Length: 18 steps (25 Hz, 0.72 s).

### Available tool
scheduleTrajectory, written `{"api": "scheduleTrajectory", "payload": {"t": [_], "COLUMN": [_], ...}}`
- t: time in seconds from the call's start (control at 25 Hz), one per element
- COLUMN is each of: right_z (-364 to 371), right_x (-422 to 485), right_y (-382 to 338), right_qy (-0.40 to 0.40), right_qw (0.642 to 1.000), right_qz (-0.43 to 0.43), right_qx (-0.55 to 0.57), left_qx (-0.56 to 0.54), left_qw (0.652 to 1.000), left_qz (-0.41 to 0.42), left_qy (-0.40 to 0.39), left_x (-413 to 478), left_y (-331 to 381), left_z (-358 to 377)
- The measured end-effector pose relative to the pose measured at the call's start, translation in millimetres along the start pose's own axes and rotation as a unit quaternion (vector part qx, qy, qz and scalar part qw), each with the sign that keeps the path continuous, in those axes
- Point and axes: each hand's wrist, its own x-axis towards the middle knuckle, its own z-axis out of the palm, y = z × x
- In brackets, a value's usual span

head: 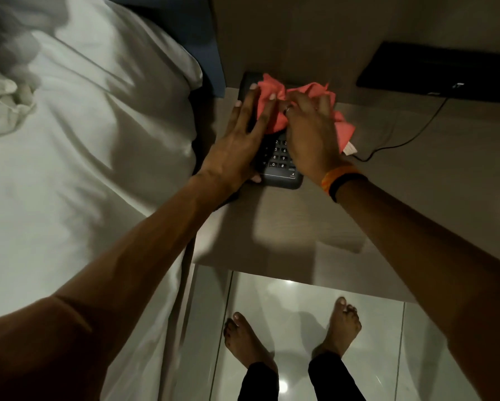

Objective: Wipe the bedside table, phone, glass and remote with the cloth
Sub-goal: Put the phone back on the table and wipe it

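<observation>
A dark desk phone [277, 166] with a number keypad lies on the pale wooden bedside table [286, 227], near its left back corner. My left hand [237, 146] rests flat on the phone's left side with fingers spread, thumb hooked under its front edge. My right hand [312, 131] presses a crumpled pink cloth [272, 111] onto the phone's upper part. The cloth hides the top of the phone. No glass or remote shows in view.
A bed with white sheets [83, 154] runs along the left, close against the table. A black flat device [440, 73] with a thin cable [402, 140] sits at the table's back right. Glossy floor tiles [286, 314] and my bare feet lie below the front edge.
</observation>
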Motion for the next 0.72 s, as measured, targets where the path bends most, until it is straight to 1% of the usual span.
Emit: {"api": "scheduleTrajectory", "payload": {"t": [0.12, 0.2, 0.28, 0.32, 0.4, 0.48, 0.52, 0.6, 0.68, 0.72], "right_z": [5.6, 9.5, 13.3, 13.1, 10.6, 0.4, -7.2, -21.7, -29.0, -27.2], "right_x": [-49.3, -78.5, -93.4, -97.7, -111.1, -137.0, -153.6, -192.3, -230.6, -247.4], "right_y": [-9.5, -10.9, -6.2, -4.6, -0.9, 3.1, 7.2, 19.4, 34.7, 43.2], "right_qy": [-0.016, -0.021, -0.009, -0.004, 0.008, 0.026, 0.038, 0.036, 0.026, 0.013], "right_qw": [1.000, 0.999, 0.999, 0.999, 0.996, 0.992, 0.991, 0.995, 0.999, 1.000], "right_qz": [-0.022, -0.024, -0.028, -0.041, -0.079, -0.115, -0.122, -0.094, -0.034, -0.011], "right_qx": [0.002, 0.004, 0.017, 0.020, 0.033, 0.045, 0.036, 0.016, 0.021, 0.019], "left_qx": [0.058, 0.100, 0.111, 0.118, 0.134, 0.096, 0.068, 0.018, 0.017, 0.022], "left_qw": [0.998, 0.994, 0.993, 0.992, 0.986, 0.982, 0.982, 0.982, 0.982, 0.985], "left_qz": [0.030, 0.032, 0.033, 0.040, 0.076, 0.102, 0.104, 0.112, 0.121, 0.117], "left_qy": [0.023, 0.002, -0.008, 0.004, 0.061, 0.126, 0.143, 0.153, 0.145, 0.127], "left_x": [-14.8, -26.7, -38.5, -46.2, -65.7, -93.0, -107.4, -128.5, -137.8, -139.7], "left_y": [4.4, 9.8, 19.3, 23.3, 28.8, 43.6, 56.6, 90.0, 115.4, 124.8], "left_z": [6.1, 15.0, 24.2, 28.2, 46.1, 64.7, 72.3, 81.7, 100.2, 111.9]}}
